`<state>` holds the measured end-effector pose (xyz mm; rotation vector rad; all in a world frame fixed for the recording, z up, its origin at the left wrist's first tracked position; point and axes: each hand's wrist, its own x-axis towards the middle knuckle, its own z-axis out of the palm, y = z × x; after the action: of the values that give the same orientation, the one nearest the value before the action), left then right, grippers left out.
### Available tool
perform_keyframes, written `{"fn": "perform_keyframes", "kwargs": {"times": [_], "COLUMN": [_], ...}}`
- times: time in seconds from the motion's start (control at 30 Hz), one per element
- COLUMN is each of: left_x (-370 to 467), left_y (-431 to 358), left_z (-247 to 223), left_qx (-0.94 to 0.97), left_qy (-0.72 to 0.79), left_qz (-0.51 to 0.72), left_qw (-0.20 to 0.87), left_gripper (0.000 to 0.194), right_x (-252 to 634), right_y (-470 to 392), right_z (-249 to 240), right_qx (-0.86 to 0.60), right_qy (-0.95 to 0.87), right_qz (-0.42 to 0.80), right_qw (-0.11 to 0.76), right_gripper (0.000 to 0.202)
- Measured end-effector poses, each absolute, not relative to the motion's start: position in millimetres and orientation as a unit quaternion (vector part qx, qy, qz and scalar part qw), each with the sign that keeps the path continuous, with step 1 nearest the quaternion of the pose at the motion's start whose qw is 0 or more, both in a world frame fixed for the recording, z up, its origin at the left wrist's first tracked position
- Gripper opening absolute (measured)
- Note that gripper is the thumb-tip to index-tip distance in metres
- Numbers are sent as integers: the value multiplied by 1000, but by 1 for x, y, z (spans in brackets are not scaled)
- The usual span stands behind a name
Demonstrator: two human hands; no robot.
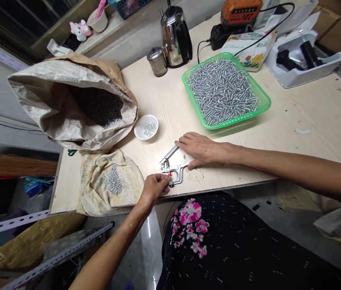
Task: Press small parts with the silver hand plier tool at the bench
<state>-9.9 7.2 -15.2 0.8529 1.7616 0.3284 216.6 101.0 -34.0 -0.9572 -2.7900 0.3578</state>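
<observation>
Silver snap-fastener pliers [180, 172] lie near the table's front edge, jaws to the left and handles spread. My right hand [200, 149] grips the handle ends, fingers over the upper one and thumb at the lower one. My left hand [156, 186] is closed in a pinch at the jaw, beside a small red part; whatever the fingertips hold is hidden. Left of it, a pile of small silvery spring-like pieces [115, 180] rests on a patterned cloth [93, 189]. A white bowl [138, 129] with a few similar pieces stands behind the pliers.
A green basket [263, 100] full of silvery spring-like pieces stands behind my right forearm. At left is a large open sack [37, 88] with dark small pieces inside. Along the back are a kettle [173, 36], a lidded canister [157, 62] and a white tray [297, 76].
</observation>
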Motion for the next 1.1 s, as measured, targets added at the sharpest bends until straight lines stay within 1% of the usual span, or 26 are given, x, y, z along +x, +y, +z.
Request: {"fn": "perform_keyframes", "kwargs": {"times": [0.07, 0.13, 0.17, 0.23, 0.3, 0.33, 0.37, 0.43, 0.47, 0.57, 0.63, 0.7, 0.8, 0.9, 0.97, 1.1], "left_x": [-11, -12, -11, -7, 1, 5, 10, 19, 22, 28, 31, 35, 40, 43, 45, 46], "left_y": [5, 1, -1, -4, -1, 2, 7, 20, 27, 42, 47, 50, 51, 50, 50, 51], "left_z": [-15, -14, -13, -11, -8, -8, -8, -9, -10, -11, -10, -7, -4, -2, -3, -5], "left_qx": [368, 426, 479, 605, 715, 757, 792, 838, 849, 860, 862, 865, 864, 857, 852, 845], "left_qy": [743, 744, 744, 723, 662, 625, 587, 527, 509, 490, 488, 482, 481, 495, 503, 515], "left_qz": [128, 108, 101, 104, 111, 105, 93, 57, 38, -10, -38, -66, -89, -86, -82, -82], "left_qw": [545, 503, 455, 318, 196, 160, 140, 131, 135, 142, 133, 125, 117, 113, 114, 118], "left_gripper": [30, 30, 29, 26, 22, 29, 39, 58, 62, 68, 68, 62, 43, 26, 22, 21], "right_x": [214, 213, 213, 213, 213, 213, 212, 212, 213, 214, 215, 214, 211, 208, 207, 208], "right_y": [100, 96, 94, 89, 85, 84, 82, 81, 80, 78, 75, 73, 69, 69, 71, 78], "right_z": [-29, -25, -24, -22, -21, -20, -19, -19, -19, -21, -22, -23, -26, -29, -29, -26], "right_qx": [-325, -328, -330, -331, -333, -335, -336, -341, -344, -360, -372, -384, -399, -413, -421, -414], "right_qy": [-937, -937, -936, -936, -936, -935, -934, -932, -930, -925, -921, -916, -910, -902, -895, -892], "right_qz": [110, 104, 103, 103, 106, 108, 112, 119, 121, 114, 107, 108, 111, 120, 142, 181], "right_qw": [72, 65, 63, 58, 53, 49, 44, 36, 35, 36, 36, 31, 27, 32, 29, 10], "right_gripper": [64, 54, 48, 39, 33, 33, 35, 42, 46, 54, 50, 41, 25, 12, 7, 7]}}
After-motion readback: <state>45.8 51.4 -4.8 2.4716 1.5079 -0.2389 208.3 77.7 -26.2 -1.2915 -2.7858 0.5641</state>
